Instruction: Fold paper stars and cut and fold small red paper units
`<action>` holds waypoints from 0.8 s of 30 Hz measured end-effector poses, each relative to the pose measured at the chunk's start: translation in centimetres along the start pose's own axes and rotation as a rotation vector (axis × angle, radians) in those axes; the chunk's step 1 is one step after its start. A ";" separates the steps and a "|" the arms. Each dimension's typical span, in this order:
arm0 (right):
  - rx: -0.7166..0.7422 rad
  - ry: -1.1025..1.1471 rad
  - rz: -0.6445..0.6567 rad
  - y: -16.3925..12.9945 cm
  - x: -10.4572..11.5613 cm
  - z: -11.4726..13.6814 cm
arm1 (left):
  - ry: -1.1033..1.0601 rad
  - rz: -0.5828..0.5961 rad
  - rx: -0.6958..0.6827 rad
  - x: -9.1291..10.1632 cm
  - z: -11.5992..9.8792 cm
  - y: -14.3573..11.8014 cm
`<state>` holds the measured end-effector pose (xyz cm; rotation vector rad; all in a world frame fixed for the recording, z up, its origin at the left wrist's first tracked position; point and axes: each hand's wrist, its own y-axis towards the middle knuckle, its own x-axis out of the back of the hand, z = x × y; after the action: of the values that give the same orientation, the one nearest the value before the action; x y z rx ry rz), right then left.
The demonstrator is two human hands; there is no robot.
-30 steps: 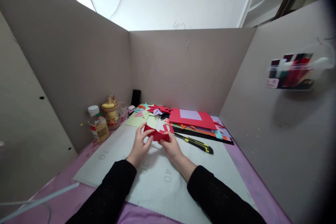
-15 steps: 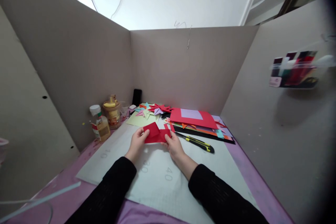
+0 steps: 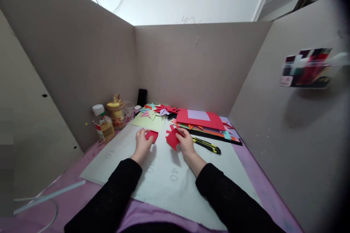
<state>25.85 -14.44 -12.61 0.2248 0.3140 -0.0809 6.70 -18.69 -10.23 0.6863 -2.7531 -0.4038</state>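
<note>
My left hand (image 3: pixel 142 144) is closed at the thumb and fingers on a small red paper piece (image 3: pixel 153 136), low over the white mat or resting on it; I cannot tell which. A second red paper piece (image 3: pixel 172 140) is pinched in my right hand (image 3: pixel 186 141), tilted above the mat with a shadow beneath it. The two pieces are apart. Some narrow red strips (image 3: pixel 170 129) lie just behind the right piece. To the right of my right hand is a black and yellow utility knife (image 3: pixel 209 146), partly hidden by that hand.
The white mat (image 3: pixel 161 189) with printed numbers covers a purple table. Behind are folded paper stars (image 3: pixel 165 110) and a stack of coloured sheets with a red one (image 3: pixel 218 123) on top. A bottle (image 3: pixel 106 127), a tub (image 3: pixel 117 114) and a black phone (image 3: pixel 142 97) stand left. Grey panels surround three sides.
The two red paper pieces, earlier overlapping between both hands, are now separated, one in each hand. The right piece has turned and tilted, and the left one sits lower toward the mat.
</note>
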 end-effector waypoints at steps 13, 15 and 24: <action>0.035 -0.157 0.272 -1.4 -0.7 0.5 | -0.446 0.648 0.310 0.0 -0.8 -1.0; 0.007 -0.123 0.280 -1.5 -0.9 0.4 | -0.503 0.735 0.282 -0.2 -0.9 -1.4; 0.036 -0.093 0.241 -1.4 -1.0 -0.1 | -0.231 0.397 0.145 -0.4 -0.3 -0.2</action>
<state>24.72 -15.77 -12.65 0.2924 0.1911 0.1405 7.19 -18.76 -10.10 0.1144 -3.0625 -0.2078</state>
